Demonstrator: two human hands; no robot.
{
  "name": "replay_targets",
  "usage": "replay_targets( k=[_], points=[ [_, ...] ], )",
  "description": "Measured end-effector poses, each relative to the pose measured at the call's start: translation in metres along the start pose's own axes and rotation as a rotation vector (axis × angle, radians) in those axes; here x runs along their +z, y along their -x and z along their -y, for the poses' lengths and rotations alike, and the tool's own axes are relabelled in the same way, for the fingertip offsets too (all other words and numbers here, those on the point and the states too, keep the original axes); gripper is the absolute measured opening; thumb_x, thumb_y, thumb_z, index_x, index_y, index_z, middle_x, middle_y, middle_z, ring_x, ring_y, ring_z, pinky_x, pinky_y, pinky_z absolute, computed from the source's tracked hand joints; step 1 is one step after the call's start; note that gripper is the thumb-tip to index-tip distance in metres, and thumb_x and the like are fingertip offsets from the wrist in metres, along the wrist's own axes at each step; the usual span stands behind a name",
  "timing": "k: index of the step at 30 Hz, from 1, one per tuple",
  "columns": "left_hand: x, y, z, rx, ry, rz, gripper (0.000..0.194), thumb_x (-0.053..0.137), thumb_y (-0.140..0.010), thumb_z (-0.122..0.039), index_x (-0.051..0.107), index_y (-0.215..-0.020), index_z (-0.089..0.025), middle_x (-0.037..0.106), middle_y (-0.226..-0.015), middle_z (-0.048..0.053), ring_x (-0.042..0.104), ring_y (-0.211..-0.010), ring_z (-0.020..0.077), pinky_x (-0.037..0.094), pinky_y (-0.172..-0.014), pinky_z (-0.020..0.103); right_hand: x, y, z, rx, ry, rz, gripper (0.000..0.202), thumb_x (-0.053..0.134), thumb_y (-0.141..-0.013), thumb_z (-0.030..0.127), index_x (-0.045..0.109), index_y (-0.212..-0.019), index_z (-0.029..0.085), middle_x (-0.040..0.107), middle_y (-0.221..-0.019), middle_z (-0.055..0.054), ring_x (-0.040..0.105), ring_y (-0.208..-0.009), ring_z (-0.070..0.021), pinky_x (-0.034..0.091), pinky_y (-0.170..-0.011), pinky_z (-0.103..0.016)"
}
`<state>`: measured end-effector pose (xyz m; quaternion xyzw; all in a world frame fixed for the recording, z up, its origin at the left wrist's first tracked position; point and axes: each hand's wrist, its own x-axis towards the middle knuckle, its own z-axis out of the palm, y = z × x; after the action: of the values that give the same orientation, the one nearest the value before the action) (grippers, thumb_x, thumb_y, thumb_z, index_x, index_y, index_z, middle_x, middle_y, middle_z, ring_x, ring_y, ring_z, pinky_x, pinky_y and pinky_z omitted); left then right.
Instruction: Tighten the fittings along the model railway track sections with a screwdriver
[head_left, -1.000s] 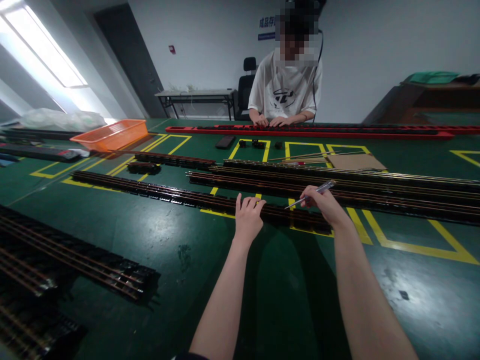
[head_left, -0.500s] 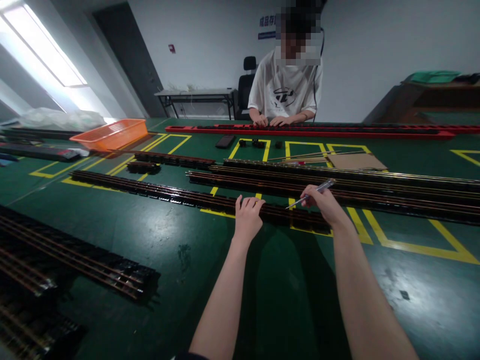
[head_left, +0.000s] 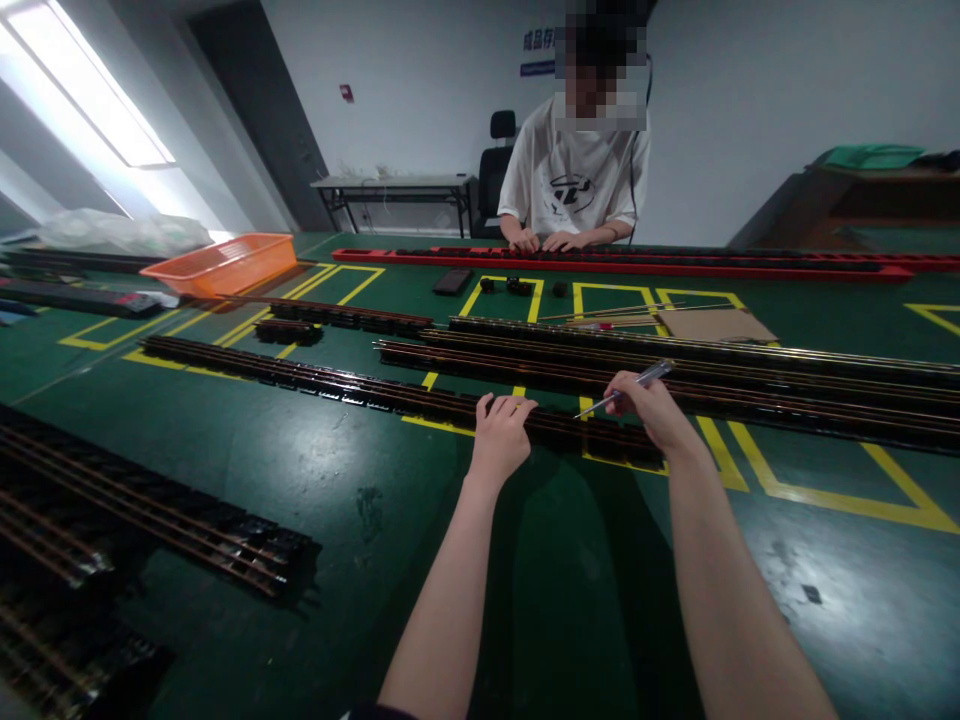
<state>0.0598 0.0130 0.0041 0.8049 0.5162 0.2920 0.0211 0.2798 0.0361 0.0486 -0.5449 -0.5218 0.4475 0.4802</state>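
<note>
A long black strip with copper-coloured rods (head_left: 412, 399) lies across the green table in front of me. My left hand (head_left: 501, 440) is closed over its near edge, fingers curled onto its top. In my right hand (head_left: 651, 410) is a slim screwdriver (head_left: 655, 373), held like a pen. Its thin shaft slants down to the left, and the tip is at the strip, a short way right of my left hand. Whether the tip touches the strip, I cannot tell.
Behind the strip lie more long rodded strips (head_left: 750, 385) and a brown cardboard piece (head_left: 720, 324). An orange basket (head_left: 225, 268) stands back left. More strips (head_left: 150, 500) lie near left. Opposite, a person (head_left: 574, 190) has both hands on a red rail (head_left: 675, 267).
The view has shifted slightly. My left hand has edged a little to the right along the strip. The screwdriver keeps nearly the same place and tilt.
</note>
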Motion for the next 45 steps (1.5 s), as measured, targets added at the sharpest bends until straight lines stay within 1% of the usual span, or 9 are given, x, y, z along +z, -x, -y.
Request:
replay_targets(
  k=[5, 9, 19, 24, 30, 38, 45],
  points=[
    [0.0018, 0.0009, 0.0008, 0.008, -0.003, 0.0, 0.034, 0.051, -0.082, -0.016, 0.063, -0.113, -0.023, 0.069, -0.114, 0.003, 0.059, -0.112, 0.0203, 0.034, -0.111, 0.046, -0.0013, -0.0009, -0.0024, -0.016, 0.025, 0.009, 0.023, 0.062, -0.067, 0.04, 0.057, -0.058, 0.02, 0.055, -0.051, -0.001, 0.053, -0.052, -0.0133, 0.042, -0.051, -0.025],
    [0.003, 0.0015, -0.0007, 0.01, -0.036, -0.024, 0.035, 0.057, -0.081, -0.029, 0.063, -0.114, -0.023, 0.067, -0.116, 0.005, 0.056, -0.113, 0.024, 0.034, -0.109, 0.048, -0.0012, -0.0018, -0.0034, -0.027, 0.024, 0.004, 0.022, 0.061, -0.066, 0.04, 0.057, -0.057, 0.02, 0.055, -0.051, -0.001, 0.052, -0.051, -0.0125, 0.041, -0.05, -0.024],
    [0.0049, 0.0015, -0.0004, 0.021, -0.074, -0.053, 0.035, 0.06, -0.082, -0.041, 0.064, -0.112, -0.023, 0.068, -0.114, 0.006, 0.057, -0.11, 0.0259, 0.038, -0.104, 0.048, -0.0009, -0.0009, -0.0016, -0.021, 0.027, 0.016, 0.023, 0.061, -0.066, 0.04, 0.056, -0.057, 0.02, 0.055, -0.052, -0.001, 0.052, -0.052, -0.0128, 0.042, -0.051, -0.025],
    [0.0075, 0.0006, 0.0004, 0.016, -0.11, -0.058, 0.033, 0.06, -0.084, -0.04, 0.064, -0.112, -0.023, 0.068, -0.113, 0.006, 0.058, -0.109, 0.0259, 0.039, -0.104, 0.048, -0.0001, -0.0003, -0.0007, -0.013, 0.016, 0.01, 0.021, 0.061, -0.064, 0.04, 0.056, -0.057, 0.02, 0.055, -0.052, -0.001, 0.052, -0.051, -0.0128, 0.041, -0.051, -0.025],
    [0.0083, 0.0003, -0.0003, 0.014, -0.118, -0.069, 0.031, 0.06, -0.084, -0.038, 0.065, -0.111, -0.023, 0.068, -0.113, 0.006, 0.058, -0.109, 0.0257, 0.039, -0.103, 0.048, -0.0013, -0.0007, -0.0021, -0.021, 0.034, 0.02, 0.022, 0.06, -0.066, 0.04, 0.056, -0.058, 0.02, 0.055, -0.053, -0.001, 0.053, -0.052, -0.0132, 0.042, -0.052, -0.026],
    [0.0071, -0.0003, -0.0018, 0.014, -0.107, -0.063, 0.029, 0.06, -0.084, -0.036, 0.065, -0.109, -0.024, 0.069, -0.111, 0.005, 0.058, -0.108, 0.0257, 0.039, -0.102, 0.048, -0.003, 0.0004, -0.0013, -0.013, 0.011, 0.031, 0.018, 0.061, -0.065, 0.037, 0.057, -0.057, 0.02, 0.056, -0.053, -0.001, 0.053, -0.053, -0.0132, 0.041, -0.051, -0.025],
    [0.008, 0.0, -0.0022, 0.011, -0.115, -0.063, 0.028, 0.061, -0.083, -0.036, 0.066, -0.109, -0.025, 0.069, -0.111, 0.006, 0.058, -0.108, 0.0264, 0.039, -0.103, 0.049, -0.0047, -0.0014, -0.0033, -0.016, 0.02, 0.032, 0.021, 0.062, -0.065, 0.04, 0.056, -0.058, 0.021, 0.055, -0.053, -0.001, 0.052, -0.052, -0.0137, 0.041, -0.051, -0.026]
  ],
)
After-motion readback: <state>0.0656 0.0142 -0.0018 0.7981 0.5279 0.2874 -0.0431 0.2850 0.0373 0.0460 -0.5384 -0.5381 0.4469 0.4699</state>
